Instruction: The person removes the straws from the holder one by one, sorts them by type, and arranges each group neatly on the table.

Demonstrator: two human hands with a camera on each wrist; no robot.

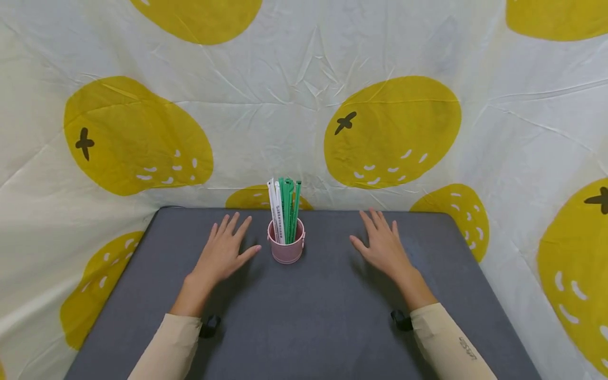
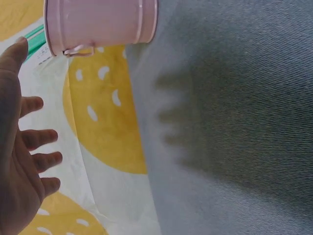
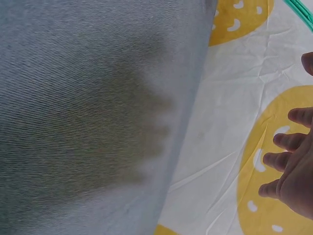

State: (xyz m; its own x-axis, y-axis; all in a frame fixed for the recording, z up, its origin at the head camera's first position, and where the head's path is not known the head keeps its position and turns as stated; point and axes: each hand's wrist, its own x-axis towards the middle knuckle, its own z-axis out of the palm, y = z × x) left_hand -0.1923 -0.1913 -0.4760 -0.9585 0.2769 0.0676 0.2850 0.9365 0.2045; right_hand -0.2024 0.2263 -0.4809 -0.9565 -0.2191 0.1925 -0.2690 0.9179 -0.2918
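Observation:
A small pink bucket [image 1: 287,252] stands upright toward the back of the dark grey table [image 1: 304,327]. Several slim sticks rise out of it: white paper-wrapped ones [image 1: 275,211] with dark print on the left, green ones [image 1: 290,206] on the right. My left hand [image 1: 223,250] is spread just left of the bucket, its thumb pointing toward it without touching. Farther off on the right, my right hand [image 1: 382,245] is spread too, fingers forward and holding nothing. In the left wrist view the pink bucket [image 2: 100,22] appears beyond the thumb. Both hands cast shadows on the tabletop.
A white cloth [image 1: 266,137] printed with large yellow fruit hangs behind the table and along both sides. The table's back edge lies just past the fingertips. Dark wrist devices [image 1: 209,326] sit at both sleeve cuffs.

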